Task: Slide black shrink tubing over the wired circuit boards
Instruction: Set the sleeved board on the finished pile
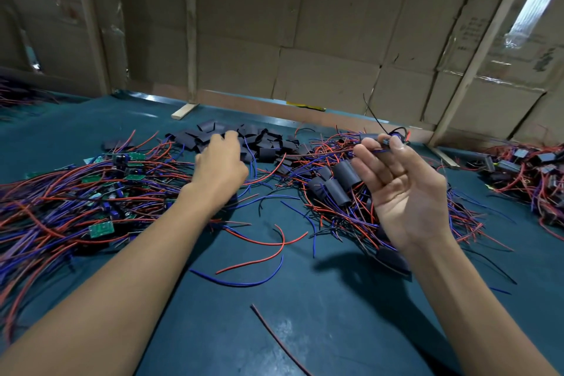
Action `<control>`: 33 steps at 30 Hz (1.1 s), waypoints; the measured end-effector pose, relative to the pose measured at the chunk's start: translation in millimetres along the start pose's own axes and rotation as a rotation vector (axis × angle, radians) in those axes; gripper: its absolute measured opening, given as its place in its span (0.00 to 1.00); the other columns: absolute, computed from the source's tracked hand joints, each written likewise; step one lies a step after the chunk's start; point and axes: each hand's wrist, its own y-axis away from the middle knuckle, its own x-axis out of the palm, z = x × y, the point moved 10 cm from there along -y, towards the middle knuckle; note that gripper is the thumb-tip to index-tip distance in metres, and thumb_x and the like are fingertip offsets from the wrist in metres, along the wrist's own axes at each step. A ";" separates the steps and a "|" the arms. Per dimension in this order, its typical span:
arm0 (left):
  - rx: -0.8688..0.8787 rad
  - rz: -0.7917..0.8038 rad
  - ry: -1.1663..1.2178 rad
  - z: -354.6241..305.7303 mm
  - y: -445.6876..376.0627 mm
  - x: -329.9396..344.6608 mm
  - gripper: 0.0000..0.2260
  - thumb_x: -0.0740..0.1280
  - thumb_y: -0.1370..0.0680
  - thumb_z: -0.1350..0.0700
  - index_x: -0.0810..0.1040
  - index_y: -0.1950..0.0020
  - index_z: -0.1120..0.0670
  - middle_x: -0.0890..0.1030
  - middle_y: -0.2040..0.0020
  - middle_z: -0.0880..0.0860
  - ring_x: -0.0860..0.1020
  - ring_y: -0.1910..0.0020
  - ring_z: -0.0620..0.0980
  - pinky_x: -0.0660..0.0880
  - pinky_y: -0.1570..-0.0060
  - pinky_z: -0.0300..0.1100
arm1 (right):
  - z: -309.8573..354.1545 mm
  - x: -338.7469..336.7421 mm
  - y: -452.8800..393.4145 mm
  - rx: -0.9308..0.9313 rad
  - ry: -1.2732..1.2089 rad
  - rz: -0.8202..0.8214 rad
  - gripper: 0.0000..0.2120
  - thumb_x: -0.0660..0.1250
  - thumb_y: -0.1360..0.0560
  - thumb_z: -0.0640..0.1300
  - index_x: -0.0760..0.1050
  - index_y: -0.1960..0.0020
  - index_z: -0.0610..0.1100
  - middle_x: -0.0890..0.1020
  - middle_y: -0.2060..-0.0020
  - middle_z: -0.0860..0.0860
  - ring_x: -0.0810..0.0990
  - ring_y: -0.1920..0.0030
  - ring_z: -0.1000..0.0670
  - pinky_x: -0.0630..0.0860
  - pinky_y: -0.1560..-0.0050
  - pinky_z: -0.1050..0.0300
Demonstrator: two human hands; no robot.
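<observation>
A wired circuit board, small and mostly hidden, is held raised above the table, pinched between thumb and fingertips of the right hand, palm turned toward the camera; its black, red and blue leads trail up and sideways, and it appears to be kept aloft so an open end is presented for sleeving, though whether a tube is already on it cannot be told. The loose black shrink tubing pieces are heaped at the far middle of the green table mat, within easy reach. The left hand is stretched out to that heap, fingers curled down at its near edge, seemingly to pick one piece; whether anything is pinched yet cannot be told, the fingertips being hidden. Bare green boards with red and blue wires are piled at the left, probably the unsleeved stock. Units already sleeved in black tubing are gathered just under the right hand, likely the finished pile. A further tangle of wired parts lies at the far right. Cardboard sheets wall the bench behind.
</observation>
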 end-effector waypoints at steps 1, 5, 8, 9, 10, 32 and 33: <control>0.025 -0.025 0.136 -3.1 -0.9 -2.9 0.22 0.65 0.23 0.62 0.71 0.29 0.56 0.77 0.45 0.57 0.76 0.45 0.58 0.71 0.43 0.47 | 0.0 -0.3 0.0 0.003 -0.007 -0.002 0.06 0.68 0.25 0.43 0.81 0.52 0.41 0.86 0.55 0.45 0.87 0.52 0.46 0.83 0.52 0.55; 0.015 0.015 0.650 -14.8 3.9 4.5 0.15 0.67 0.24 0.63 0.81 0.38 0.55 0.78 0.68 0.48 0.75 0.67 0.47 0.72 0.62 0.40 | 0.9 -2.6 -0.1 0.007 -0.023 -0.021 0.07 0.67 0.26 0.42 0.83 0.56 0.42 0.86 0.55 0.45 0.87 0.52 0.46 0.83 0.53 0.56; -0.099 0.336 1.281 -30.7 16.1 43.0 0.12 0.68 0.23 0.68 0.80 0.40 0.61 0.79 0.68 0.48 0.75 0.69 0.46 0.75 0.67 0.38 | 0.3 -5.0 -0.6 0.012 -0.027 -0.041 0.07 0.67 0.25 0.42 0.84 0.57 0.42 0.87 0.55 0.45 0.88 0.52 0.46 0.83 0.54 0.56; -0.120 0.421 1.408 -37.1 20.4 51.2 0.12 0.69 0.23 0.67 0.80 0.40 0.61 0.80 0.66 0.50 0.77 0.67 0.46 0.76 0.66 0.38 | 0.6 -5.9 -0.9 0.012 -0.031 -0.047 0.08 0.67 0.25 0.42 0.84 0.57 0.42 0.87 0.56 0.45 0.88 0.52 0.46 0.83 0.54 0.56; -0.134 0.483 1.494 -41.8 23.8 56.7 0.12 0.71 0.23 0.65 0.79 0.40 0.61 0.81 0.64 0.50 0.79 0.65 0.46 0.78 0.63 0.38 | 1.4 -7.0 -1.1 0.009 -0.034 -0.052 0.09 0.67 0.24 0.42 0.85 0.58 0.42 0.87 0.56 0.44 0.88 0.52 0.46 0.83 0.54 0.56; -0.337 0.802 1.839 -67.1 45.6 65.4 0.15 0.71 0.27 0.50 0.87 0.59 0.62 0.86 0.50 0.60 0.86 0.51 0.51 0.83 0.59 0.40 | 16.2 -8.0 -1.5 -0.038 -0.025 -0.023 0.12 0.66 0.24 0.43 0.86 0.61 0.45 0.86 0.61 0.47 0.87 0.59 0.50 0.83 0.58 0.59; -0.343 0.800 1.830 -67.5 46.3 66.3 0.14 0.71 0.27 0.51 0.86 0.60 0.62 0.86 0.50 0.59 0.86 0.52 0.51 0.83 0.59 0.40 | 16.4 -8.0 -1.8 -0.042 -0.026 -0.021 0.11 0.66 0.24 0.43 0.86 0.61 0.45 0.86 0.61 0.47 0.87 0.59 0.50 0.83 0.58 0.59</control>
